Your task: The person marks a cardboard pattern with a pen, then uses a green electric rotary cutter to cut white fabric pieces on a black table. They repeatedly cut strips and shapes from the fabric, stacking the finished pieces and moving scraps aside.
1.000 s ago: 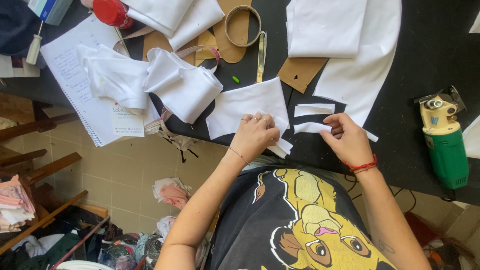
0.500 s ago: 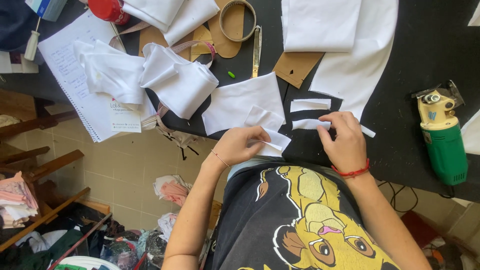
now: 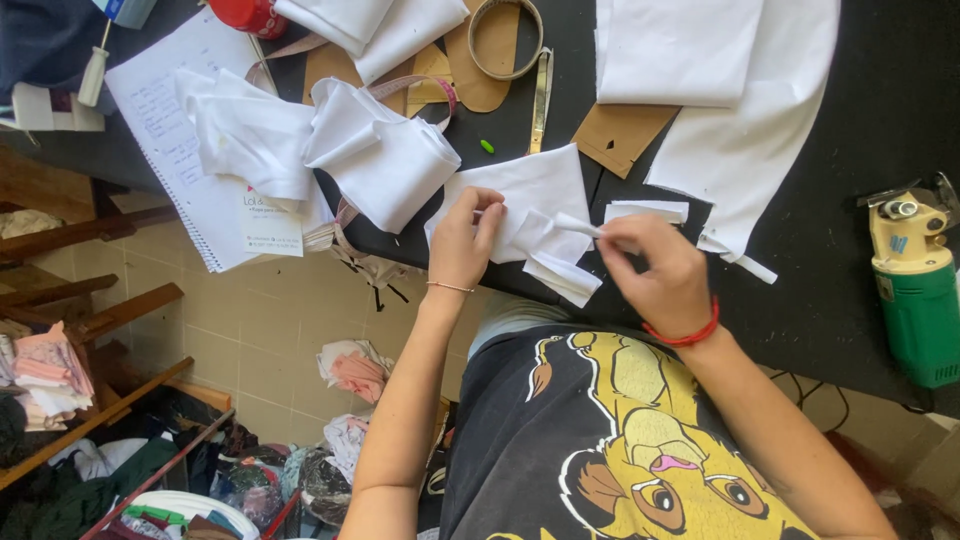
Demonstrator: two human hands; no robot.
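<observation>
Left hand lies on a white fabric piece at the near edge of the black counter, fingers together, pressing flat, gripping nothing. Right hand has fingers pinched on a narrow white strip, lifted just over that piece; strip's far end looks tucked under the fingers, hard to tell. Another white strip just beside. Green cutting machine well apart to the right. Spiral notebook at left.

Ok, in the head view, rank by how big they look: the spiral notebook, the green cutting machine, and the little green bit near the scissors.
1. spiral notebook, though cloth covers part of it
2. green cutting machine
3. little green bit, by far the smallest
</observation>
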